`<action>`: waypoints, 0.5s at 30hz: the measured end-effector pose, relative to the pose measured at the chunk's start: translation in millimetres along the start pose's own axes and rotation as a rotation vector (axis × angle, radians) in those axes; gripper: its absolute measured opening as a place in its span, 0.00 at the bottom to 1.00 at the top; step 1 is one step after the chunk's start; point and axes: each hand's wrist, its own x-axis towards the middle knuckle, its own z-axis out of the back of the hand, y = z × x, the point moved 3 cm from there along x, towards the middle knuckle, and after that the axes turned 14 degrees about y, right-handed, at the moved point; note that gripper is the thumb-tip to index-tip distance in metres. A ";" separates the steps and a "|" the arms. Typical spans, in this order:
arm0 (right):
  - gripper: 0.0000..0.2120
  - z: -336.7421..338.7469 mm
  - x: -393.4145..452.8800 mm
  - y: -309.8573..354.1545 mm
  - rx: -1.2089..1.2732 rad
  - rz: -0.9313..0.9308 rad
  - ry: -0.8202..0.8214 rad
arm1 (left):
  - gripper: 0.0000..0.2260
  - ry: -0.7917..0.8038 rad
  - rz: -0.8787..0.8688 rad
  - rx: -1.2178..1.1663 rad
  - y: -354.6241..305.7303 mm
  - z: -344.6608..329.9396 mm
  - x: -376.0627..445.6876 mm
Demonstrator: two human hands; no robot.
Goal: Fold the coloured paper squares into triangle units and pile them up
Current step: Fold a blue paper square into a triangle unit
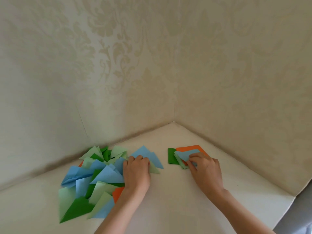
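A loose pile of folded triangle units [94, 179] in blue, light green, dark green and orange lies at the left of the white tabletop. My left hand [136, 171] rests at the pile's right edge, fingers curled on a blue triangle [145, 153] with a light green one under it. To the right sits a small stack of unfolded paper squares [182, 157]: dark green, orange, light green and a blue sheet on top. My right hand [205, 169] lies on that stack, fingertips pinching the top blue square [185, 156].
The white table [168, 200] fits into a corner of two walls covered in cream patterned wallpaper [152, 65]. The table's right edge [293, 198] drops off near my right forearm. Bare surface lies between the pile and the stack.
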 end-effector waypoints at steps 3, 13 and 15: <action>0.03 12.1 -11.5 5.4 -0.014 0.065 -0.106 | 0.08 -0.052 -0.100 -0.066 -5.7 5.3 -12.6; 0.03 4.1 -70.5 35.9 -0.084 0.238 0.056 | 0.11 0.019 -0.547 -0.442 -41.6 -15.7 -75.7; 0.04 0.2 -75.0 32.6 -0.055 0.215 0.135 | 0.09 0.017 -0.547 -0.439 -41.1 -18.9 -79.0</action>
